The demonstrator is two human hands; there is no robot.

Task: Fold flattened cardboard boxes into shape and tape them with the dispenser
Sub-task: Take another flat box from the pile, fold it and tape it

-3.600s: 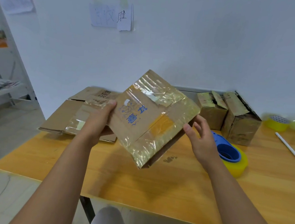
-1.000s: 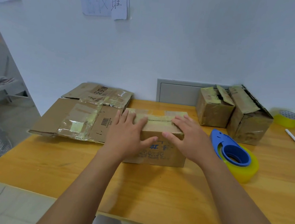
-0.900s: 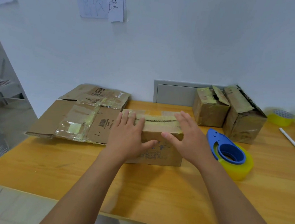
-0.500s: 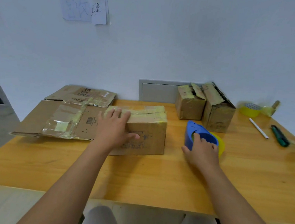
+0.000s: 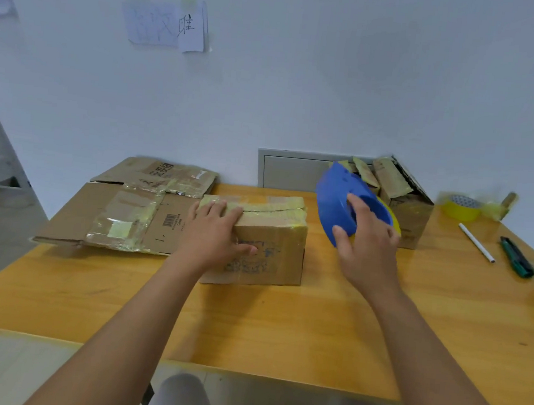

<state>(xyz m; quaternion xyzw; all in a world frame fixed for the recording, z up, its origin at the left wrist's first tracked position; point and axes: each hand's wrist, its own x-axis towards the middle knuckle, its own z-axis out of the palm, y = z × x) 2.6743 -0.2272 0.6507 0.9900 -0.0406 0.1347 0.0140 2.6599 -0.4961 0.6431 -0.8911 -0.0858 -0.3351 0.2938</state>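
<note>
Above the table, right hand grips dispenser; flat left hand presses box.

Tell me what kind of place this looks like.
Probably a small packing or work room, not a home kitchen or shop. A person tapes a cardboard box on a wooden table with a blue tape dispenser; flattened cardboard and a spare tape roll lie nearby.

Wooden table carried a folded box, flattened cardboard, two taped boxes (against the wall), yellow tape roll, pen, green knife.
</note>
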